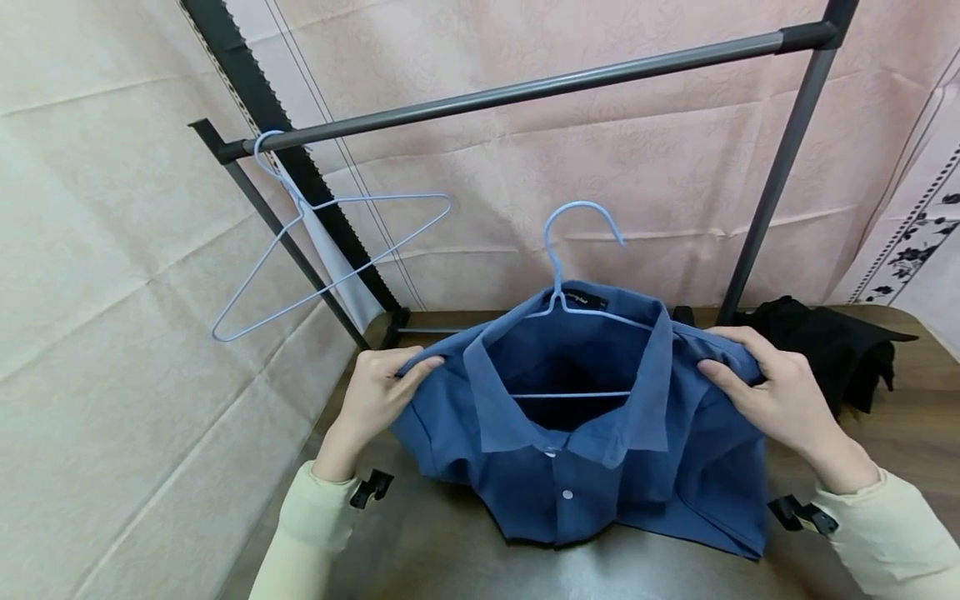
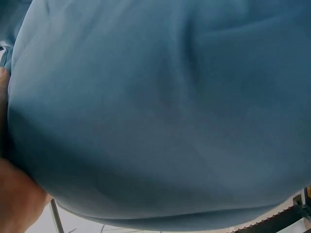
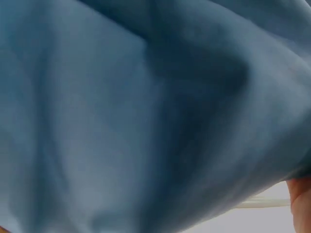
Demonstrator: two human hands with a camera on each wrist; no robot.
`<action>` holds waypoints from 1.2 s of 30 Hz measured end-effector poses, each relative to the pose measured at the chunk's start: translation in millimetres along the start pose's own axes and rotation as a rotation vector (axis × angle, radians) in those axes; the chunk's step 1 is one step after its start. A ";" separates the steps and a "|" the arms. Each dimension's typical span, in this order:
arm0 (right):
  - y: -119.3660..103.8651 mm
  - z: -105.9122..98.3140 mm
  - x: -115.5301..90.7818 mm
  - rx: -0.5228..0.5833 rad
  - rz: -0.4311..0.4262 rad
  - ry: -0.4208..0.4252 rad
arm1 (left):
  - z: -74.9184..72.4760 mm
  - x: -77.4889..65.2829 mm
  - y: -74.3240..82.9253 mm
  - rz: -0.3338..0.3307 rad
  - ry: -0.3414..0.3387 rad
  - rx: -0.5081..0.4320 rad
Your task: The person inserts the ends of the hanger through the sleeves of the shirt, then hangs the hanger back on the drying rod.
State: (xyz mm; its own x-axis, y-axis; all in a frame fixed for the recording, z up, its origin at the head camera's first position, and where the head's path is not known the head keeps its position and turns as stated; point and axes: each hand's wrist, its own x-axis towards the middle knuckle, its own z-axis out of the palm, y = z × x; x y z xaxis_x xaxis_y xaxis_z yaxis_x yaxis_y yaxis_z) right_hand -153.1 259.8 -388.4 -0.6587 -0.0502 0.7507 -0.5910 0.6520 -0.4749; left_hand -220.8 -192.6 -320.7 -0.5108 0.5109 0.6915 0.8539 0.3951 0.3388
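A blue collared shirt (image 1: pixel 517 479) with white buttons hangs on a light blue wire hanger (image 1: pixel 556 258), whose hook rises out of the collar. Through the neck opening the hanger's bottom bar shows; its ends are hidden under the shoulders. My left hand (image 1: pixel 378 392) pinches the shirt's left-side shoulder between thumb and fingers. At the other shoulder my right hand (image 1: pixel 776 392) grips the cloth, thumb on the front. Blue fabric (image 2: pixel 160 111) fills most of the left wrist view, and likewise the cloth (image 3: pixel 107 121) in the right wrist view.
Behind the shirt stands a dark metal rack with a horizontal rail (image 1: pixel 525 93). A second wire hanger (image 1: pixel 333 287) hangs at the rail's left end. Black cloth (image 1: pixel 825 346) lies at the right on the wooden table (image 1: pixel 892 450). Pale curtains surround the rack.
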 end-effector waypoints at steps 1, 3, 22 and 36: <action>1.2 -0.7 -2.0 -0.011 0.063 -0.020 | -0.6 0.4 0.1 0.002 0.017 0.001; 5.6 -1.5 -5.4 -0.010 0.181 -0.068 | -2.1 1.7 0.6 0.002 0.056 0.005; 37.5 49.0 -40.2 0.290 0.409 -0.707 | -10.7 24.7 17.5 -0.076 0.376 -0.002; 46.4 98.9 -21.8 0.373 0.334 -0.488 | -10.6 31.7 31.9 -0.043 0.464 -0.036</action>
State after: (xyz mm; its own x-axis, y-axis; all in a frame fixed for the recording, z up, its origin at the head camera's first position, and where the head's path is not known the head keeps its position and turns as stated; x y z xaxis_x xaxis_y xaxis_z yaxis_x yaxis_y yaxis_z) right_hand -212.2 216.4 -472.2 -0.9151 -0.2833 0.2869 -0.3837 0.3931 -0.8356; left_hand -208.7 -171.9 -281.2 -0.4540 0.0960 0.8858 0.8399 0.3779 0.3895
